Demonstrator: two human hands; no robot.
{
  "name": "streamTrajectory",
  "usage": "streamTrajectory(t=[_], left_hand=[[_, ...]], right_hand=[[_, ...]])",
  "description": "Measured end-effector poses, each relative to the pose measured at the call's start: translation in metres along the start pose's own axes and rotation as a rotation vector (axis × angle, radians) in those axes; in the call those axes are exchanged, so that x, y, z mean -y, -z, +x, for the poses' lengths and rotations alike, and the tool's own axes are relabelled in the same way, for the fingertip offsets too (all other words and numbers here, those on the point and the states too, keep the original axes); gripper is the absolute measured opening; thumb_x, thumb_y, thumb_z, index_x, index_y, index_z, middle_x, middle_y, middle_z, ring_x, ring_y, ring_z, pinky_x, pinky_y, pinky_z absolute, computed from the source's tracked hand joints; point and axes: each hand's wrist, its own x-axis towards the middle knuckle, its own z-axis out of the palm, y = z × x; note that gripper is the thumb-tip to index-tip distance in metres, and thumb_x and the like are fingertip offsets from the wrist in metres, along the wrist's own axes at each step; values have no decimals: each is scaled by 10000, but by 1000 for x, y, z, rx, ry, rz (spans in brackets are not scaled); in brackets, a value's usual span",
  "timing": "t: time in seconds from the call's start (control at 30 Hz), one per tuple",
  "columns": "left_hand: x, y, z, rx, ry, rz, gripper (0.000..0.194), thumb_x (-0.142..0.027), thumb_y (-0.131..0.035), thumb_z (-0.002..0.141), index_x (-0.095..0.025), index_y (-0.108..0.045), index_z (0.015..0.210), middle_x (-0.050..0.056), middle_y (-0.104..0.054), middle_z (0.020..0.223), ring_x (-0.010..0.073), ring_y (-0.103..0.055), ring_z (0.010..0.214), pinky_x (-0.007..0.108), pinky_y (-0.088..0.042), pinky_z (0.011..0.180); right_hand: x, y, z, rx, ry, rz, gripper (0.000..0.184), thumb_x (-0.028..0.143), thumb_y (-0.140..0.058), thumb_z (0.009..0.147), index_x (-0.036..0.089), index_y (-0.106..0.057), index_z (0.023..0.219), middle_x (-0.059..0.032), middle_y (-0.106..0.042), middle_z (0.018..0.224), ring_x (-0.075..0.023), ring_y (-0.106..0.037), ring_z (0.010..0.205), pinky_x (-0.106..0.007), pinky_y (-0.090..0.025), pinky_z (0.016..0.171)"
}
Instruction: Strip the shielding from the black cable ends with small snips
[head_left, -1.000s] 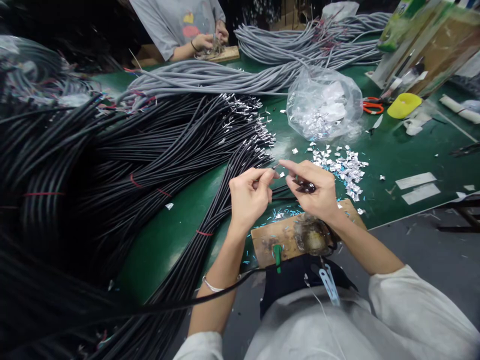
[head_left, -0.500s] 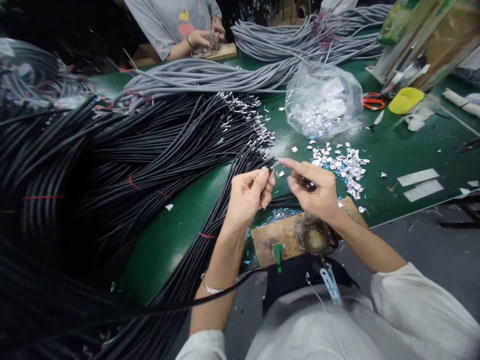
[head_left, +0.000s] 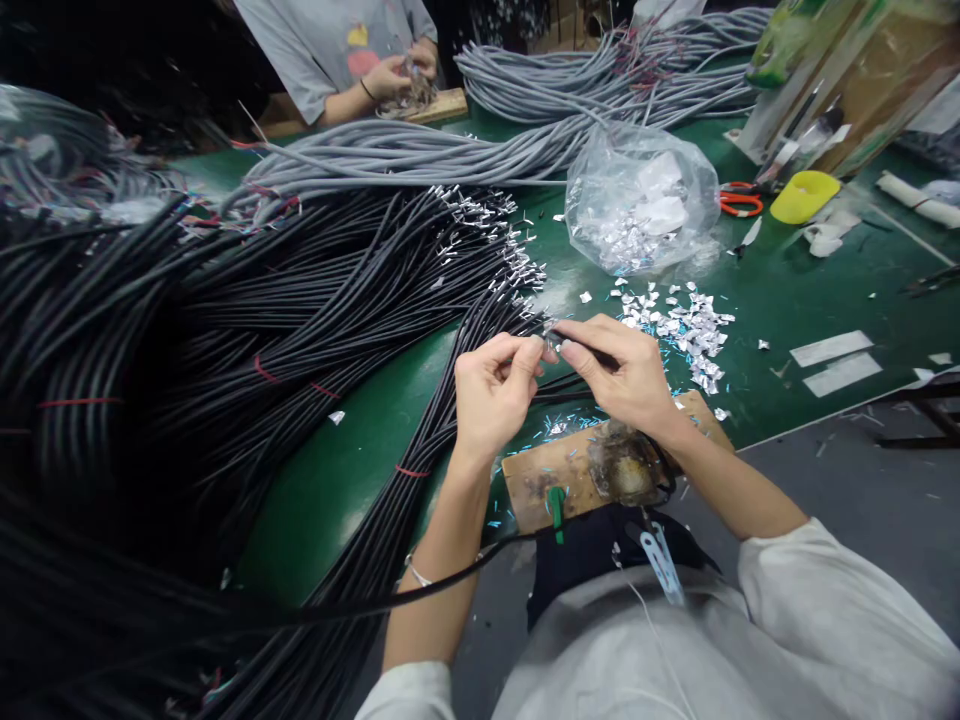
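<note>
My left hand (head_left: 496, 390) is closed, its thumb and fingers pinching what looks like the end of a black cable, mostly hidden by the fingers. My right hand (head_left: 626, 372) meets it fingertip to fingertip, thumb and index finger pinched at the same cable end. A slim dark tool (head_left: 606, 360) shows partly inside the right hand; its kind is hidden. Just beyond and left of my hands lies a bundle of black cables (head_left: 442, 400), their stripped ends shiny. Bits of silver foil (head_left: 694, 335) are scattered to the right.
A wooden board (head_left: 536, 485) with a green clip (head_left: 556, 512) and a stained metal piece (head_left: 630, 470) sits at the near edge. Behind are a clear bag of foil scraps (head_left: 645, 215), grey cables (head_left: 405, 150), orange-handled scissors (head_left: 741, 200) and a co-worker's hands (head_left: 405, 75).
My right index finger, stretched out before, has bent in, and the right thumb has moved left to meet my left fingertips. The left hand stays nearly in place.
</note>
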Motion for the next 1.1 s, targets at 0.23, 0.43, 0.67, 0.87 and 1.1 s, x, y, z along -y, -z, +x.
streamTrajectory(t=[0.23,0.43,0.67,0.87,1.1], left_hand=[[-1,0,-2,-67,-141,175,213,-324,-584,838,-177,-702,739,3,-566,631,61,-491,503,172,-371,427],[1,-1,-1,-79,-109,140,177,-329,-629,801,-170,-702,774,2,-611,644,69,-541,517,178,-422,458],[0,-6,-5,-146,-107,163,186,-317,-684,753,-176,-677,875,-22,-621,638,65,-547,467,183,-439,463],[-2,0,-3,-58,-139,174,260,-350,-550,856,-155,-646,713,3,-592,636,80,-509,563,204,-397,523],[-7,8,0,158,16,-18,419,-437,-480,883,-155,-494,573,-19,-428,551,64,-330,492,225,-253,455]], right_hand=[[-1,0,0,-28,21,25,231,280,-553,871,189,-700,1025,-26,-705,850,-105,-615,733,-251,-482,687],[-2,2,0,-3,2,47,236,292,-557,866,192,-703,1023,-17,-700,808,-96,-590,669,-242,-472,634],[-1,3,0,-51,-4,11,228,276,-567,859,167,-715,994,-30,-705,802,-106,-605,690,-249,-473,653],[-2,5,0,-23,63,70,197,264,-591,844,172,-729,950,-14,-691,744,-87,-573,613,-232,-454,602],[0,13,3,-40,122,92,253,280,-670,788,190,-693,1023,-16,-672,804,-94,-562,661,-239,-457,616]])
